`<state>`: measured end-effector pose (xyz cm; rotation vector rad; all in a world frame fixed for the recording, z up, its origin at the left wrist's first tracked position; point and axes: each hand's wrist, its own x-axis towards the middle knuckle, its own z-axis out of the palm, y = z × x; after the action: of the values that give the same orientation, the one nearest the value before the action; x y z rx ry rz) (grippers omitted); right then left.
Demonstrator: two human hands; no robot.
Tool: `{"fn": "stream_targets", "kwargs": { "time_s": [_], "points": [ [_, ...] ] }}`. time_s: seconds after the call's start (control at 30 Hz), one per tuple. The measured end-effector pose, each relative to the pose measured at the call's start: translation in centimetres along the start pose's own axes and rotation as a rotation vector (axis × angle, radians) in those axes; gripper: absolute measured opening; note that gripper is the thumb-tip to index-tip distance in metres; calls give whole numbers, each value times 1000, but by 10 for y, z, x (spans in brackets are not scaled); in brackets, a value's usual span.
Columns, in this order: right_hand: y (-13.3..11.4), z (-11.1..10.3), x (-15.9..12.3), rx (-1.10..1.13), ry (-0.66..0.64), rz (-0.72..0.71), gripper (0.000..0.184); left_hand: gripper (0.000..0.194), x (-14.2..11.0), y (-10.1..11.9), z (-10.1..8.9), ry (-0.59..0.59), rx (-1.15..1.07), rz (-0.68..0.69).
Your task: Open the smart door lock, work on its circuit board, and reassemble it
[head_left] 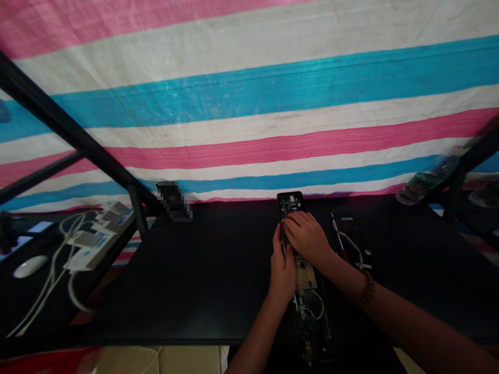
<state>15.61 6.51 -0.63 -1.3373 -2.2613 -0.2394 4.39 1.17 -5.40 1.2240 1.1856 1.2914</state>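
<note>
A long, narrow black device housing lies open on the black table, showing a circuit board at its far end. Nearer to me are a yellowish metal plate, a looped white wire and dark inner parts. My left hand grips the housing's left side, thumb on top. Over the board, my right hand has its fingers bent and close together; what lies under its fingertips is hidden. Right of it rest a thin tool resembling a screwdriver and a dark flat piece with a pale cable.
A pixelated dark object stands at the back left. Further left are a white power strip with cables and a white mouse. A plastic bottle leans at the back right, near the black frame. A striped sheet hangs behind.
</note>
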Motion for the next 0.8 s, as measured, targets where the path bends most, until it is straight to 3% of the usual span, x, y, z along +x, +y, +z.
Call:
{"fn": "stream_targets", "kwargs": {
  "time_s": [0.2,0.37,0.63,0.8],
  "points": [
    [0,-1,5,2,-30,80,15,55,1,0,0,-17,-5,2],
    [-1,-3,7,4,-72,41,13,55,1,3,0,-7,-4,2],
    [0,4,5,152,67,149,13,56,2,-3,-2,-31,14,2],
    [6,3,7,278,84,195,11,58,3,0,-2,-39,31,-32]
  ]
}}
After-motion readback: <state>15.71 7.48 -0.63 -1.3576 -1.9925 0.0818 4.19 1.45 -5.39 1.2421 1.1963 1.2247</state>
